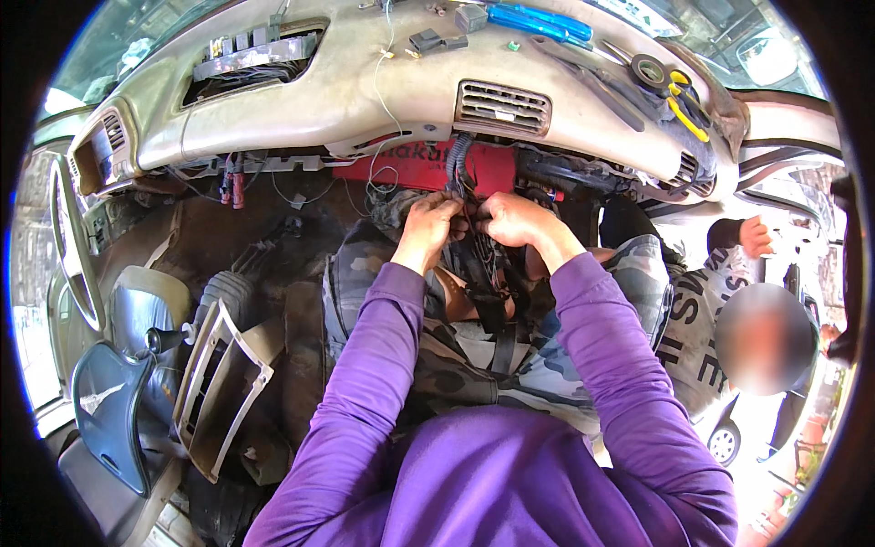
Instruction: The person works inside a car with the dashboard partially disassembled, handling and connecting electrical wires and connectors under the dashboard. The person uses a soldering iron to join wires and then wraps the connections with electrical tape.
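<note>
A dark wiring harness [483, 264] hangs down from below the dashboard into my lap, its upper part inside a corrugated sleeve [460, 150]. My left hand [430, 223] pinches wires of this bundle from its left side. Opposite it, my right hand [512, 219] has its fingers closed on the same wires, a short gap from the left. The exact strand between the fingertips is too small to make out. Behind both hands lies a red panel or box [392, 166], partly hidden by the harness.
Over my hands runs the beige dashboard [365, 82], with blue-handled screwdrivers [542, 20], black tape [648, 70] and yellow-handled pliers [685, 114] on top. A loose trim frame [223, 392] and the gear lever [164, 341] are at left. At right stands another person [702, 319] by the open door.
</note>
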Tool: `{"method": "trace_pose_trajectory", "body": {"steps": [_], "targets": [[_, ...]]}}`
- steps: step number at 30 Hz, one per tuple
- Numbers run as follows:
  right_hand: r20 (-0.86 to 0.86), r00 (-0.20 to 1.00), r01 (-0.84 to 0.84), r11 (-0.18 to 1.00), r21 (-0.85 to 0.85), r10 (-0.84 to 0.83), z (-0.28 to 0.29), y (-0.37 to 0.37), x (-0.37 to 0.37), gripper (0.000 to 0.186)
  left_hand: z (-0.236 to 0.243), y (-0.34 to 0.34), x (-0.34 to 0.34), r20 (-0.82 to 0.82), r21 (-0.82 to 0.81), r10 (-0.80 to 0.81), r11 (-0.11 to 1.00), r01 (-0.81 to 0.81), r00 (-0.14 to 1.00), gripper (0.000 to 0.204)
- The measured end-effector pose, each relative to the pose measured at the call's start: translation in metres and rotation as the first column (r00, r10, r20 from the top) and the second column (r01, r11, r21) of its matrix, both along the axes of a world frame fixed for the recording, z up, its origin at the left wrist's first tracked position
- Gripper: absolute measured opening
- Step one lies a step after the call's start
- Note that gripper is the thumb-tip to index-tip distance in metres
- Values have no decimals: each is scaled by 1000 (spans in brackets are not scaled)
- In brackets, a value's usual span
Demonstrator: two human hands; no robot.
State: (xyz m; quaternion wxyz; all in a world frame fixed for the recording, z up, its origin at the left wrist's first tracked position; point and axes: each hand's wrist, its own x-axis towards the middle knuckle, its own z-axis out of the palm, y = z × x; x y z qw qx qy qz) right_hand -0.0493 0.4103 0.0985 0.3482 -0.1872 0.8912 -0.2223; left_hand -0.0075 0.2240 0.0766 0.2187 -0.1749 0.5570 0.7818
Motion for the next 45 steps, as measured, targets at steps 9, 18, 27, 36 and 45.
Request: {"method": "trace_pose_trajectory", "body": {"steps": [9,18,27,36,45], "targets": [[-347,882,272,945,-181,-320,21,-8,9,26,9,5,3,-25,96,76,993,-73,997,25],[78,808,557,713,-426,-584,-2,-23,4,36,18,0,6,-34,89,-211,973,213,977,30],[736,322,938,97,-332,-595,-1,-1,-8,18,23,5,7,-29,26,-98,995,99,995,31],[514,627,777,422,-467,-585,24,13,-12,16,16,4,5,-58,-156,-31,988,21,998,30],[-204,892,323,885,-335,-403,-5,-14,11,29,0,-1,1,-6,-30,35,999,-35,999,30]]}}
